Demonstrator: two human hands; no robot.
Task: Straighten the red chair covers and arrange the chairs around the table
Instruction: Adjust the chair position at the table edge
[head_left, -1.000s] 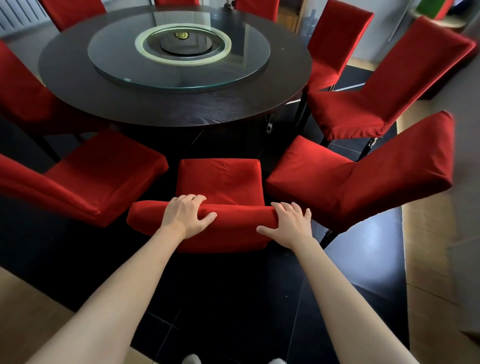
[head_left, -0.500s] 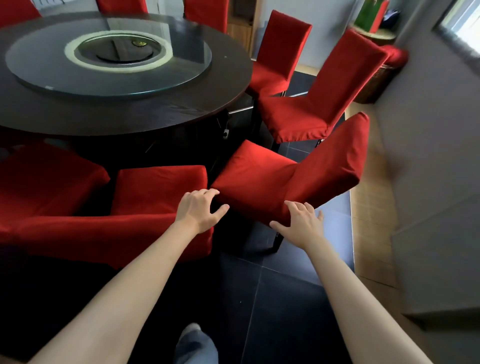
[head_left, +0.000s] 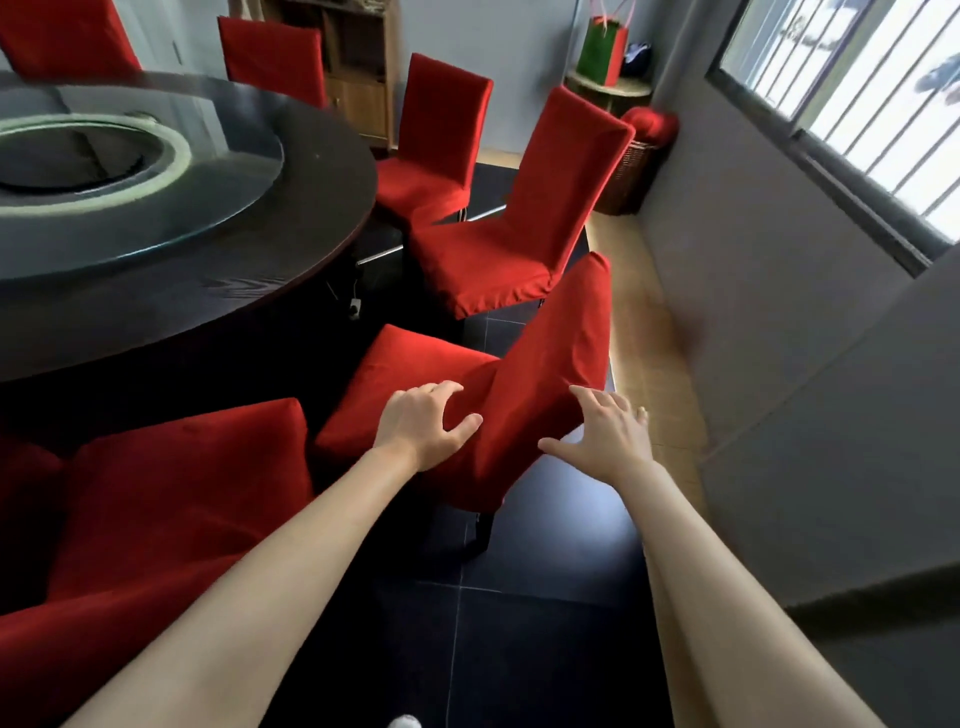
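Both hands are now reaching the next chair, having left the one beside it since half a second ago. That chair is sitting skewed just off the round table, its backrest angled toward the person. Her left hand is curling over the covered backrest's near edge; her right hand is hovering spread, just beside it, holding nothing. Pulling one-handed is risking bunching the loose cover, or swinging the chair into its neighbour.
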